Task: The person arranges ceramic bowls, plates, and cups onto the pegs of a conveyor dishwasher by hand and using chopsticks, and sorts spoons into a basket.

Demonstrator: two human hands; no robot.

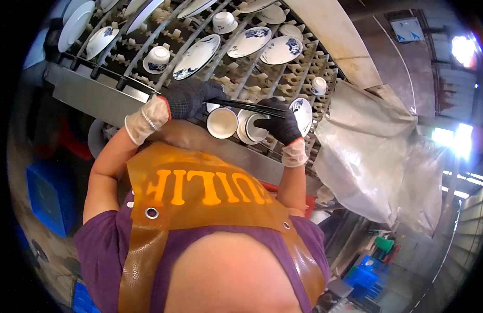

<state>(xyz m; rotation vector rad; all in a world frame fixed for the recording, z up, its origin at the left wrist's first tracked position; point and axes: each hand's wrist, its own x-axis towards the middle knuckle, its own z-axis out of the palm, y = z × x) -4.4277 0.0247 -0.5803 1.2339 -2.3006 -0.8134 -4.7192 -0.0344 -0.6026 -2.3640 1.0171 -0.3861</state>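
Note:
A bundle of black chopsticks (244, 106) runs crosswise between my hands. My left hand (192, 99), in a dark knit glove over a pale one, is closed round its left end. Gloved the same way, my right hand (280, 122) is closed at the other end, its thumb reaching over a white cup (258, 129). Just below the chopsticks stands another white cup (222, 123), its mouth towards me. A small oval dish (302, 116) with a blue pattern lies beside my right hand.
Blue-patterned plates (197, 56) and upturned cups (224, 23) sit on the pegged conveyor (252, 78) beyond my hands. A metal edge (95, 86) runs along its near side. Plastic sheeting (364, 151) hangs at right. A blue crate (51, 198) stands low at left.

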